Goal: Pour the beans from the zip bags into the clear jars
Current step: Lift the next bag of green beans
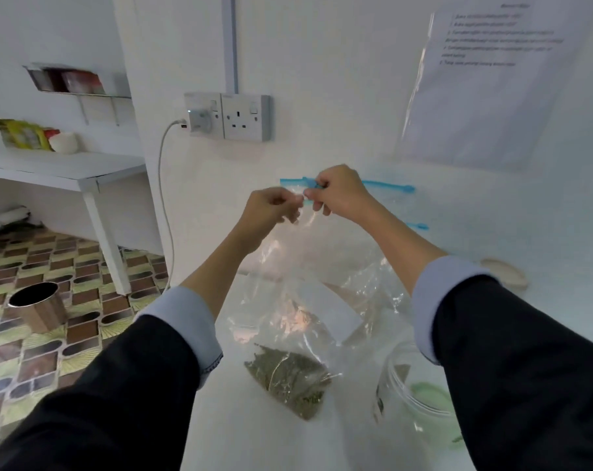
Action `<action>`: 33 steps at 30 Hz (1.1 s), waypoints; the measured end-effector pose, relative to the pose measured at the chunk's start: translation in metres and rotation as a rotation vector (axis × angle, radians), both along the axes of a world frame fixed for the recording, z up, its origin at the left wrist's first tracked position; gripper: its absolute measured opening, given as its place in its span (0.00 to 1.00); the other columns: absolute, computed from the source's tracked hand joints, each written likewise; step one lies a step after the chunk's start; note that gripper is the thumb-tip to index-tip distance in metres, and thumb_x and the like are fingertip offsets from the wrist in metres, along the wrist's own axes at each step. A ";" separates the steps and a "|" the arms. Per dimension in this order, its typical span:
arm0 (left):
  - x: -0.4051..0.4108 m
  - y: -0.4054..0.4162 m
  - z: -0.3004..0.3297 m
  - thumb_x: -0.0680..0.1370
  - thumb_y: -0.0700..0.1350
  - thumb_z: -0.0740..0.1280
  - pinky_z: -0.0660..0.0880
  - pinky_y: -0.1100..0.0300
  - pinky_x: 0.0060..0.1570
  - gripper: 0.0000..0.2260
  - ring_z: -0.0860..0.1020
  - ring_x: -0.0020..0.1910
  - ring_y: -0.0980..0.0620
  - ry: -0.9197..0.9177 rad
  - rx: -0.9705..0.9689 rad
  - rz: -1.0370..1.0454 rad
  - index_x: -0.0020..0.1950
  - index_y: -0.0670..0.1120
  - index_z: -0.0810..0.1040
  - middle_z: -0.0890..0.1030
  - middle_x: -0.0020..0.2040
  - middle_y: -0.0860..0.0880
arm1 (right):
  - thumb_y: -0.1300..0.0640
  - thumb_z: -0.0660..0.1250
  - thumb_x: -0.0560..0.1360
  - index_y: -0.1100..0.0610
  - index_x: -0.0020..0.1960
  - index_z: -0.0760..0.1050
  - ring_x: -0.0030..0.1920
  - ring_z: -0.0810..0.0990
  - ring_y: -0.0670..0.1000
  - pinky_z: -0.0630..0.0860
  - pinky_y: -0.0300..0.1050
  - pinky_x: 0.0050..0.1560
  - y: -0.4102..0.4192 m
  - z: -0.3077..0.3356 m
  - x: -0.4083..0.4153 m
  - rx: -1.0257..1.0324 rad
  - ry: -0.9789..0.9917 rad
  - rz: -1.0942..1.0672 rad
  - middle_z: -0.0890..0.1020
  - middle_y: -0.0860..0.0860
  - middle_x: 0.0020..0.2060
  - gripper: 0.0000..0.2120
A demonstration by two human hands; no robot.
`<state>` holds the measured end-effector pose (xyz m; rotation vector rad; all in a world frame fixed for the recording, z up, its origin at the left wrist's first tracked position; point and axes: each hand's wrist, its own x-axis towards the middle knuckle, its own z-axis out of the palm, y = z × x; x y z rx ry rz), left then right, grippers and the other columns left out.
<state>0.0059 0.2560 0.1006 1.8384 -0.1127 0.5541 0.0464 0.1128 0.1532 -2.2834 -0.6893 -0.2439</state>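
Both hands pinch the blue zip strip of the bag (pixel 298 321): the right hand (pixel 339 192) holds the slider, the left hand (pixel 271 207) the edge just beside it. The bag hangs upright, long axis vertical, mouth up, with green beans (pixel 288 379) gathered in its lowest corner above the white table (pixel 254 447). A clear jar (pixel 414 392) stands near, lower right. Behind are a white wall, a socket (pixel 246 117) and a taped sheet (pixel 492 79); a metal can (pixel 38 305) sits on the tiled floor.
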 end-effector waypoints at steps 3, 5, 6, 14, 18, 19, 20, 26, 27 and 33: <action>-0.013 0.014 -0.030 0.75 0.41 0.70 0.75 0.64 0.43 0.07 0.79 0.36 0.53 0.101 -0.004 -0.055 0.41 0.38 0.81 0.82 0.38 0.42 | 0.57 0.69 0.75 0.62 0.41 0.78 0.27 0.75 0.47 0.76 0.43 0.39 0.003 0.027 -0.007 0.111 -0.048 0.004 0.80 0.52 0.31 0.09; -0.020 0.025 -0.058 0.75 0.40 0.70 0.76 0.63 0.44 0.06 0.80 0.37 0.53 0.164 -0.032 -0.040 0.40 0.38 0.81 0.82 0.39 0.41 | 0.57 0.69 0.75 0.61 0.40 0.78 0.27 0.74 0.47 0.78 0.47 0.43 0.004 0.039 -0.010 0.118 -0.069 0.019 0.79 0.50 0.30 0.08; -0.024 0.032 -0.073 0.74 0.40 0.70 0.76 0.65 0.42 0.05 0.80 0.36 0.54 0.191 -0.051 -0.035 0.39 0.39 0.81 0.82 0.39 0.41 | 0.57 0.69 0.75 0.60 0.38 0.77 0.27 0.74 0.47 0.78 0.49 0.45 0.004 0.043 -0.012 0.117 -0.079 0.028 0.79 0.49 0.29 0.09; -0.042 0.059 -0.170 0.76 0.46 0.69 0.75 0.63 0.45 0.08 0.78 0.48 0.50 0.429 -0.209 0.138 0.50 0.42 0.78 0.80 0.49 0.44 | 0.58 0.69 0.76 0.64 0.44 0.79 0.28 0.74 0.45 0.75 0.41 0.37 0.009 0.047 -0.029 0.132 -0.077 0.078 0.79 0.49 0.30 0.09; -0.045 0.063 -0.184 0.78 0.45 0.66 0.77 0.57 0.45 0.10 0.80 0.50 0.42 0.427 -0.567 0.164 0.46 0.38 0.79 0.81 0.45 0.41 | 0.56 0.72 0.73 0.58 0.34 0.76 0.23 0.73 0.43 0.70 0.31 0.26 0.004 0.046 -0.032 0.171 -0.018 0.101 0.80 0.49 0.29 0.11; -0.045 0.061 -0.184 0.79 0.47 0.65 0.76 0.56 0.46 0.11 0.80 0.50 0.43 0.451 -0.589 0.149 0.47 0.39 0.79 0.82 0.46 0.43 | 0.56 0.73 0.73 0.58 0.34 0.76 0.22 0.73 0.42 0.70 0.31 0.26 0.003 0.045 -0.032 0.187 -0.006 0.103 0.80 0.50 0.29 0.11; -0.045 0.060 -0.183 0.80 0.49 0.63 0.75 0.56 0.46 0.12 0.79 0.49 0.45 0.472 -0.609 0.134 0.49 0.40 0.79 0.81 0.47 0.44 | 0.56 0.73 0.72 0.59 0.34 0.77 0.22 0.73 0.42 0.70 0.30 0.26 0.001 0.044 -0.033 0.199 0.003 0.107 0.80 0.50 0.29 0.11; -0.036 0.051 -0.184 0.81 0.55 0.58 0.71 0.51 0.54 0.16 0.75 0.52 0.47 0.484 -0.810 0.093 0.54 0.44 0.76 0.76 0.49 0.47 | 0.57 0.73 0.73 0.58 0.35 0.78 0.25 0.74 0.45 0.71 0.32 0.28 -0.010 0.043 -0.033 0.229 0.036 0.143 0.82 0.52 0.32 0.10; -0.034 0.050 -0.184 0.80 0.55 0.59 0.70 0.51 0.54 0.16 0.75 0.52 0.47 0.489 -0.821 0.084 0.51 0.44 0.76 0.76 0.48 0.47 | 0.57 0.73 0.72 0.58 0.35 0.78 0.25 0.73 0.46 0.71 0.34 0.29 -0.012 0.042 -0.032 0.230 0.047 0.149 0.82 0.53 0.32 0.09; -0.029 0.049 -0.187 0.79 0.54 0.63 0.67 0.56 0.47 0.15 0.72 0.39 0.53 0.565 -0.809 0.055 0.36 0.47 0.72 0.73 0.36 0.51 | 0.58 0.73 0.72 0.65 0.40 0.81 0.27 0.73 0.45 0.72 0.33 0.32 -0.024 0.042 -0.031 0.115 0.092 0.127 0.82 0.55 0.33 0.09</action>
